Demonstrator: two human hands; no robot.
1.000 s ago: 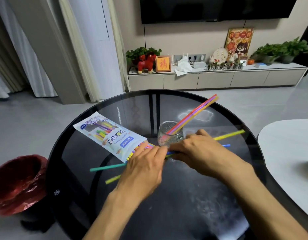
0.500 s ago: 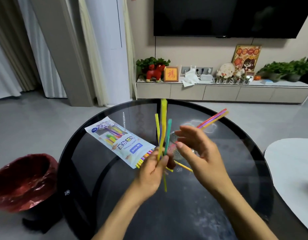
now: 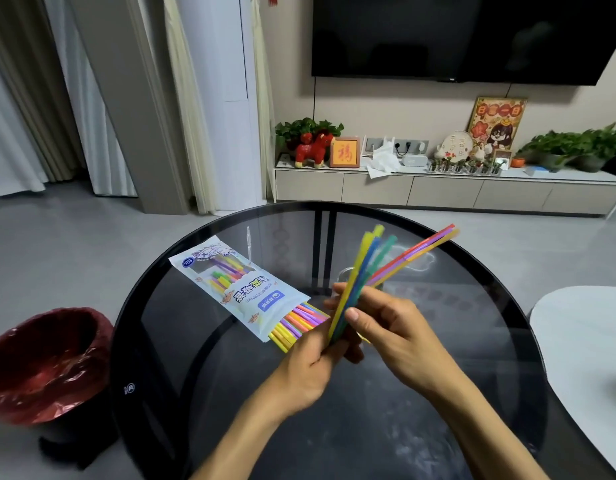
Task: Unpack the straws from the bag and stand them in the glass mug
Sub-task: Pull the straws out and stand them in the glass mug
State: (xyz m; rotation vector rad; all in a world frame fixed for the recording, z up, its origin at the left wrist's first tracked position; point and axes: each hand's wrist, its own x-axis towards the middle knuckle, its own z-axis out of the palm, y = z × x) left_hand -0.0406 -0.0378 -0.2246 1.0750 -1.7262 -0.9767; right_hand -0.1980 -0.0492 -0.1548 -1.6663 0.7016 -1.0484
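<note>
Glass bench (image 3: 202,368): both hands gripping a straw bundle (image 3: 360,275) above it.
Left hand (image 3: 308,367) and right hand (image 3: 393,336) pinching bundle; mug (image 3: 344,277) behind holding straws; bag (image 3: 237,289) lying left.

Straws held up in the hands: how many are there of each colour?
yellow straws: 2
blue straw: 1
teal straw: 1
Total: 4 held straws, gripped by the left hand and the right hand.
</note>
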